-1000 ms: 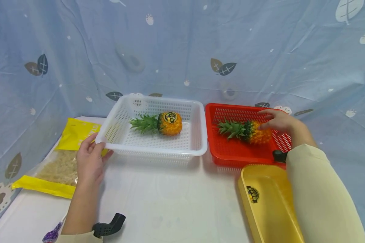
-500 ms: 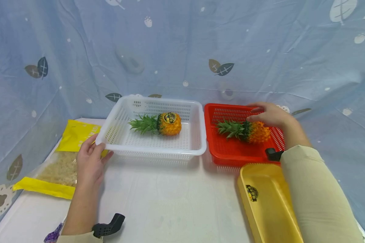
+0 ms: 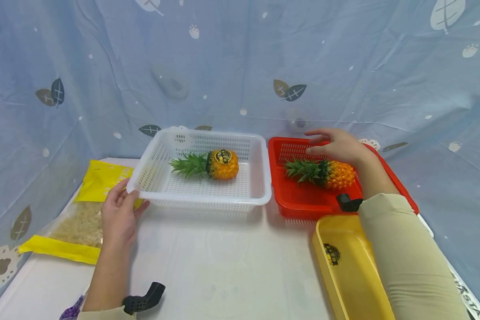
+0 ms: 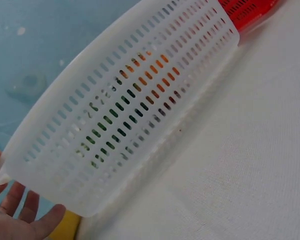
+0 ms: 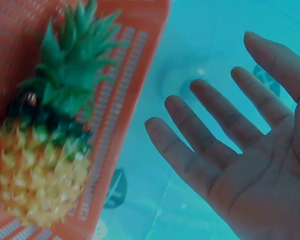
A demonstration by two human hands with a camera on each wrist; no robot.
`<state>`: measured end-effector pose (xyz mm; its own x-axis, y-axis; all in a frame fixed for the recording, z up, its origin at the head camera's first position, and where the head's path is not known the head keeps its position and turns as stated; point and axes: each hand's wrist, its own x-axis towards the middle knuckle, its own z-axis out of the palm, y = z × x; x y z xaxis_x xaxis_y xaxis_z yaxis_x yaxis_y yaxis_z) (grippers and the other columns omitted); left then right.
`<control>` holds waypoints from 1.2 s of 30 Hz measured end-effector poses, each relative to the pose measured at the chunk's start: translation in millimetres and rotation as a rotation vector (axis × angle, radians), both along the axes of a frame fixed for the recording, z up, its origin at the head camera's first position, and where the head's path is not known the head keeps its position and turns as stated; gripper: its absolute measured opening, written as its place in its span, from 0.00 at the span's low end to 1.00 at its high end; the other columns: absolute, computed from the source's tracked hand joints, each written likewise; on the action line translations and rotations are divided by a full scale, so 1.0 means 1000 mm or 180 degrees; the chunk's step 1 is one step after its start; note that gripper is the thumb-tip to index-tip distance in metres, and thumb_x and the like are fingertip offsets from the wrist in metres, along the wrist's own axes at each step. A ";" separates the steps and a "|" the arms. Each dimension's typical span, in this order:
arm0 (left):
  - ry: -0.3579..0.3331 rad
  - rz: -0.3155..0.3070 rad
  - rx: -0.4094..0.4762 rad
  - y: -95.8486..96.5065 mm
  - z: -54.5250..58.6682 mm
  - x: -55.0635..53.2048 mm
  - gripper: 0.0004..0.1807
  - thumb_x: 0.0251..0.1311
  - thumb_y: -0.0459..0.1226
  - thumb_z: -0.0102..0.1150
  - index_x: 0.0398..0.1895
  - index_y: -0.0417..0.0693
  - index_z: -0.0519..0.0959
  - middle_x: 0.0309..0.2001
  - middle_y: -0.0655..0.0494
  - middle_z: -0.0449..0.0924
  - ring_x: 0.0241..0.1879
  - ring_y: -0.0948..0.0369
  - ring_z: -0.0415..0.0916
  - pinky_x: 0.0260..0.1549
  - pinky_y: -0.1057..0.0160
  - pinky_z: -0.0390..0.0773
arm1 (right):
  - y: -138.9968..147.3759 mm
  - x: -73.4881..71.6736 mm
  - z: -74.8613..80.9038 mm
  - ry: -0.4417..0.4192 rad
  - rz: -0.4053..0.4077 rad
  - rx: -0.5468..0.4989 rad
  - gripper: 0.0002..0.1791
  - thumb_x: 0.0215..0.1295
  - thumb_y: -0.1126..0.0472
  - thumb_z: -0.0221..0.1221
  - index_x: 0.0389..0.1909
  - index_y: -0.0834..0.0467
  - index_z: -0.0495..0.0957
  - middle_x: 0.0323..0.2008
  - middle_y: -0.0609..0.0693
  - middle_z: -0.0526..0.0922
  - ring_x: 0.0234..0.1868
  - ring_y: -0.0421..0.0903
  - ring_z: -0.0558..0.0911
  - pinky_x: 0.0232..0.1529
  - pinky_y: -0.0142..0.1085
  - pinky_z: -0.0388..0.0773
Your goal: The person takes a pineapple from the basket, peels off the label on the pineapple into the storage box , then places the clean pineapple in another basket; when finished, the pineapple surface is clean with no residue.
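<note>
A white slotted plastic basket (image 3: 206,197) stands at centre left with a pineapple (image 3: 223,164) on its side inside. My left hand (image 3: 120,215) holds the basket at its near left corner; the left wrist view shows fingers (image 4: 12,197) bent about that corner, thumb low beside it. A second pineapple (image 3: 340,174) lies in the red plastic basket (image 3: 304,211), its green crown pointing left. My right hand (image 3: 338,144) hovers over the back of the red basket, above that pineapple. In the right wrist view its fingers (image 5: 215,112) are spread and nothing is in the palm.
A long yellow tray (image 3: 324,266) with a dark label stands in front of the red basket, partly under the right sleeve. On the left lies a yellow and clear bag of pasta (image 3: 78,220). A purple-wrapped item (image 3: 73,309) is at the lower left. Blue patterned cloth (image 3: 240,66) hangs behind.
My right hand has moved left and back, away from the pineapple's fruit end in the red basket. My left hand stays at the white basket's corner.
</note>
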<state>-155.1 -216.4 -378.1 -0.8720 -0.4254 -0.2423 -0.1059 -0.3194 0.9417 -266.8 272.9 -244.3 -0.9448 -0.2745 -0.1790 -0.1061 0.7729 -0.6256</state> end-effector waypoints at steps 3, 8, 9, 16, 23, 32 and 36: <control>0.0023 0.0002 -0.0005 0.000 -0.001 0.000 0.27 0.76 0.39 0.54 0.76 0.62 0.67 0.68 0.61 0.69 0.67 0.55 0.67 0.44 0.67 0.86 | -0.011 0.001 0.001 0.0050 0.0029 -0.0008 0.35 0.73 0.52 0.61 0.78 0.50 0.64 0.73 0.63 0.70 0.69 0.63 0.74 0.65 0.61 0.76; 0.0064 -0.0013 -0.0016 0.001 -0.001 0.001 0.27 0.76 0.39 0.55 0.76 0.61 0.67 0.67 0.60 0.69 0.66 0.55 0.67 0.44 0.68 0.87 | -0.030 0.002 -0.001 0.0105 0.0103 -0.0070 0.34 0.72 0.52 0.62 0.76 0.50 0.66 0.72 0.63 0.72 0.70 0.62 0.72 0.66 0.61 0.74; 0.0075 -0.0009 -0.0019 0.001 -0.001 0.002 0.27 0.76 0.39 0.55 0.76 0.61 0.67 0.66 0.60 0.70 0.66 0.55 0.67 0.44 0.68 0.87 | -0.034 0.002 -0.001 0.0120 0.0113 -0.0069 0.34 0.72 0.52 0.62 0.76 0.49 0.66 0.71 0.62 0.72 0.70 0.62 0.72 0.66 0.61 0.75; 0.0125 0.0001 -0.0015 0.001 -0.001 0.002 0.27 0.76 0.39 0.55 0.76 0.60 0.68 0.63 0.63 0.71 0.63 0.58 0.70 0.47 0.67 0.86 | -0.062 0.002 0.004 0.0251 0.0199 -0.0051 0.32 0.70 0.51 0.63 0.74 0.47 0.70 0.69 0.57 0.76 0.70 0.59 0.73 0.65 0.58 0.76; 0.0089 0.0039 -0.0023 0.001 -0.002 0.002 0.27 0.76 0.38 0.55 0.76 0.61 0.68 0.63 0.63 0.71 0.63 0.58 0.70 0.46 0.67 0.87 | -0.089 -0.001 0.008 0.0188 0.0208 -0.0094 0.31 0.70 0.51 0.63 0.73 0.44 0.71 0.68 0.55 0.77 0.68 0.57 0.74 0.64 0.56 0.79; 0.0038 0.0001 -0.0051 0.001 -0.002 0.002 0.28 0.75 0.41 0.57 0.76 0.63 0.67 0.71 0.60 0.68 0.69 0.55 0.67 0.48 0.66 0.85 | -0.124 -0.012 0.004 0.0201 0.0293 -0.0186 0.30 0.69 0.49 0.63 0.71 0.44 0.72 0.68 0.52 0.77 0.66 0.55 0.76 0.64 0.56 0.78; 0.0040 -0.0010 -0.0049 0.001 -0.003 0.002 0.28 0.75 0.41 0.57 0.76 0.63 0.67 0.71 0.60 0.67 0.69 0.55 0.67 0.48 0.65 0.85 | -0.139 -0.017 0.000 0.0116 0.0379 -0.0357 0.29 0.70 0.51 0.63 0.71 0.46 0.73 0.68 0.54 0.78 0.64 0.53 0.78 0.60 0.53 0.82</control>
<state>-152.8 -215.8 -380.8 -0.8763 -0.4261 -0.2249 -0.0952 -0.3045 0.9477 -284.0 133.7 -244.7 -0.9097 -0.4011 -0.1072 -0.2168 0.6791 -0.7013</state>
